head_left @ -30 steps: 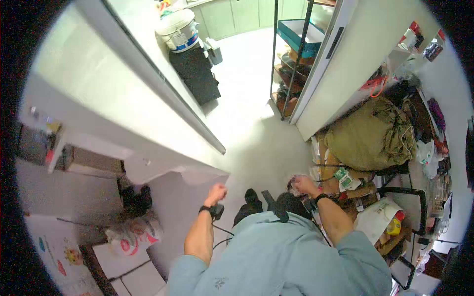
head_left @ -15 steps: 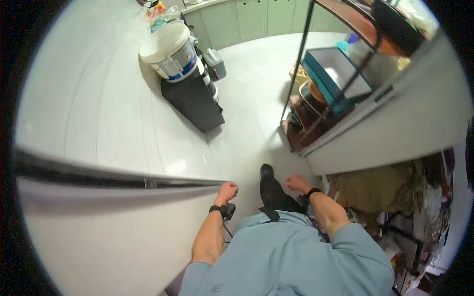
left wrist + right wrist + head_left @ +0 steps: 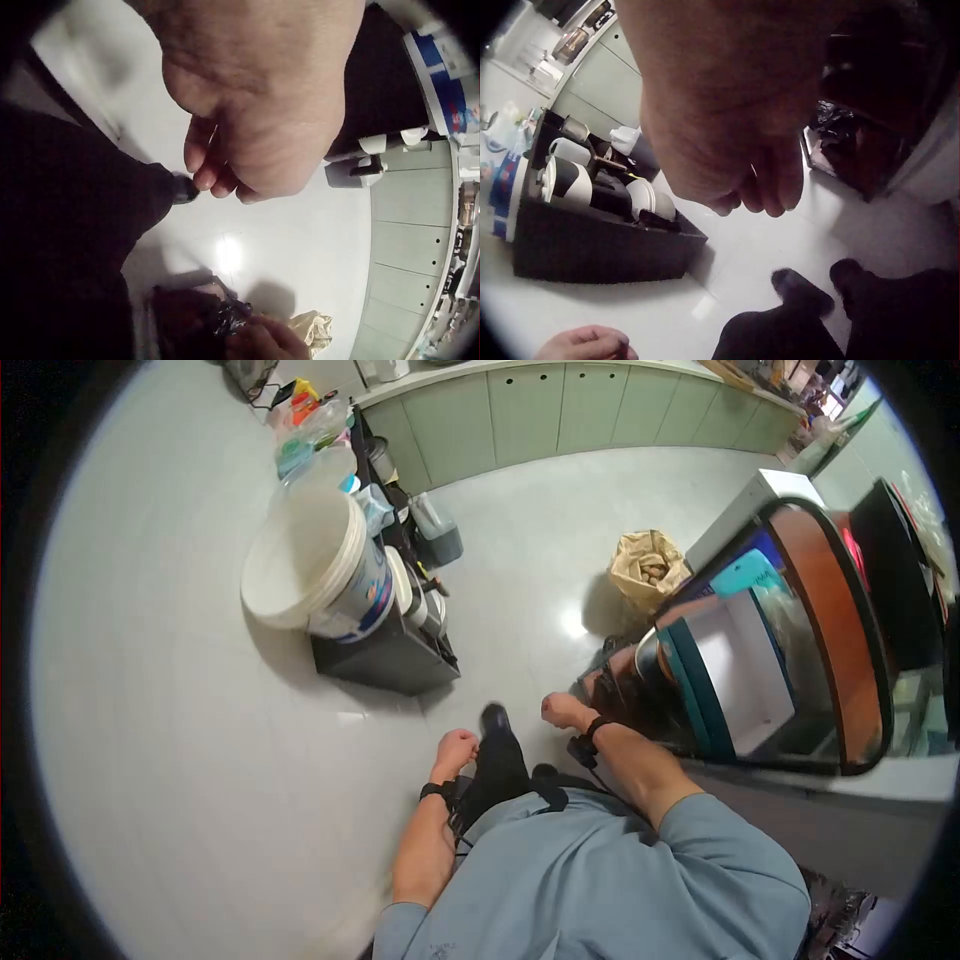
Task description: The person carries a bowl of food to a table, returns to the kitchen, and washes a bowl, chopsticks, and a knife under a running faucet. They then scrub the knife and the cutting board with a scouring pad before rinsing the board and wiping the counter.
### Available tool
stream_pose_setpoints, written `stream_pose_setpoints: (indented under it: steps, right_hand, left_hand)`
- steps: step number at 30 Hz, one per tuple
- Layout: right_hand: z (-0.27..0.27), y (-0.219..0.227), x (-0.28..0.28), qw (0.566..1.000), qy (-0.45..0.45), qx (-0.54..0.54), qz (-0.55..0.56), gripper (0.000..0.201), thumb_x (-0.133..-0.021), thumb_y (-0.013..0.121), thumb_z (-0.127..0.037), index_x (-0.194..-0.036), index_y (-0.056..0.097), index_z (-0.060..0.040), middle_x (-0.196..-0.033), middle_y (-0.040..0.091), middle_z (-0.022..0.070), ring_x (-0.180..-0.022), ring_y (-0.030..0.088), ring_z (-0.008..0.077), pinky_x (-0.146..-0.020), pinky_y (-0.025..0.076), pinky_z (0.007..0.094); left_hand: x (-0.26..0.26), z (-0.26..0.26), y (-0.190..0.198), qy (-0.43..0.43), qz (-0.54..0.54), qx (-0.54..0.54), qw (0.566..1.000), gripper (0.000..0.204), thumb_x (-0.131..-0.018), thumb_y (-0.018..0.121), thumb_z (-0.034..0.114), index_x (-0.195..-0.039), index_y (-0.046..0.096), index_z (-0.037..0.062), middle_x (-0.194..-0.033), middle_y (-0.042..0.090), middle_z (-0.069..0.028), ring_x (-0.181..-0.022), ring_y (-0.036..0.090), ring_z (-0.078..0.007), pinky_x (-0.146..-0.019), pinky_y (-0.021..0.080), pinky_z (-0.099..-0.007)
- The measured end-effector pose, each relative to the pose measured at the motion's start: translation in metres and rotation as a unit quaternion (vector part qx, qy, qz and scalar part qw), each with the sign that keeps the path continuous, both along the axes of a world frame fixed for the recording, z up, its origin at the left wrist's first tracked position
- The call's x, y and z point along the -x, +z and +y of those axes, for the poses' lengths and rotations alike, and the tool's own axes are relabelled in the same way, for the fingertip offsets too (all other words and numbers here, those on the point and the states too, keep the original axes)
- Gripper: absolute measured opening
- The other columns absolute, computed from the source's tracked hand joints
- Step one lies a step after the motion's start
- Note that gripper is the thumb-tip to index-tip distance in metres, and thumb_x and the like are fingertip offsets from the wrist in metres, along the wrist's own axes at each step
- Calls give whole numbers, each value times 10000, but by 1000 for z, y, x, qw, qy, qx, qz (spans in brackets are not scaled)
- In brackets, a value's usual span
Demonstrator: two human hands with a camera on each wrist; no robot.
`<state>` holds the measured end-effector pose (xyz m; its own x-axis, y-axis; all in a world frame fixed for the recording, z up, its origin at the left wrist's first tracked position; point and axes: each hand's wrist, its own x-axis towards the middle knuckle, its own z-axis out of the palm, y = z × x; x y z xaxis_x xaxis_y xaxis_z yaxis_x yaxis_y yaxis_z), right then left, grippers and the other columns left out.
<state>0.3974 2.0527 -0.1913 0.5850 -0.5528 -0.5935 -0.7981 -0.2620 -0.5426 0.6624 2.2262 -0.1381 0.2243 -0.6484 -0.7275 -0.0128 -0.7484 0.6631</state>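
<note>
My left hand point(image 3: 456, 750) hangs in front of my body, fingers loosely curled with nothing in them. In the left wrist view its fingers point(image 3: 217, 176) droop over the pale floor. My right hand point(image 3: 567, 710) hangs on the other side of my leg, just as loosely curled and holding nothing. Nearest to it stands a rack point(image 3: 845, 640) that bears a teal-edged box point(image 3: 705, 700) with a white inside. To the left of my hands, a white bucket point(image 3: 350, 575) sits on a dark shelf unit point(image 3: 375, 667).
A brown paper bag point(image 3: 625, 565) with roundish things inside stands on the floor beyond the rack. Green cabinets point(image 3: 525, 420) curve along the far wall. A grey jug point(image 3: 437, 530) stands beside the shelf unit. Smooth white wall point(image 3: 150, 710) runs along my left.
I have walked forward through the doorway into the room. The bucket, shelf unit and rack are now closer, and the paper bag shows fully. Both hands stay without anything in them.
</note>
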Motion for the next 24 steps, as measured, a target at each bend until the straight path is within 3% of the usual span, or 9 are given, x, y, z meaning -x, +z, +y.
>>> stream_pose_setpoints:
  steps: [5,7,12,14,17,21,24]
  right_hand:
    - [-111,5,-48,997,33,63,-14,249,-808,577,-141,-914,754,-2,-966,720,267,-914,682,455,-817,543,506]
    - [-156,13,-49,998,9,51,44,275,-831,573,-163,-972,758,-16,-1010,725,252,-959,680,449,-855,542,496]
    - [-266,41,-48,993,-91,69,0,269,-819,584,-162,-970,766,-36,-973,729,238,-915,679,451,-824,541,510]
    - [-297,38,-45,991,-109,73,7,259,-808,591,-160,-952,766,-34,-962,727,240,-901,677,453,-810,541,514]
    - [-352,28,-46,988,-124,90,24,237,-795,604,-169,-890,759,-17,-935,718,252,-877,672,464,-776,544,513]
    - [-435,-6,-55,994,-12,72,80,241,-825,612,-211,-833,756,-18,-935,719,255,-878,684,455,-779,547,524]
    - [-509,-15,-64,997,-34,74,11,239,-821,616,-212,-819,750,-14,-929,719,256,-871,692,445,-779,550,518]
  left_hand:
    - [-58,-169,-23,-46,-4,15,999,167,-859,635,154,-887,726,17,-732,699,-51,-623,661,-133,-582,530,-289]
    - [-74,-231,-27,-107,-42,21,993,167,-870,639,166,-879,729,26,-751,708,-52,-630,661,-132,-588,539,-294]
    - [-97,-370,35,-174,-48,42,983,358,-816,728,359,-783,720,2,-651,651,-46,-599,626,-146,-574,510,-312]
    - [-98,-413,47,-193,-42,42,979,354,-814,730,357,-760,715,7,-654,656,-49,-600,626,-149,-576,507,-314]
    - [-106,-477,35,-227,-43,50,972,296,-803,736,308,-789,719,13,-690,683,-64,-616,639,-158,-594,516,-320]
    - [-130,-545,-5,-159,0,33,987,208,-810,726,176,-929,715,7,-782,708,-71,-679,676,-155,-609,543,-306]
    - [-153,-600,-18,-86,28,9,996,185,-837,652,67,-1006,700,7,-795,684,-79,-659,658,-162,-551,518,-309]
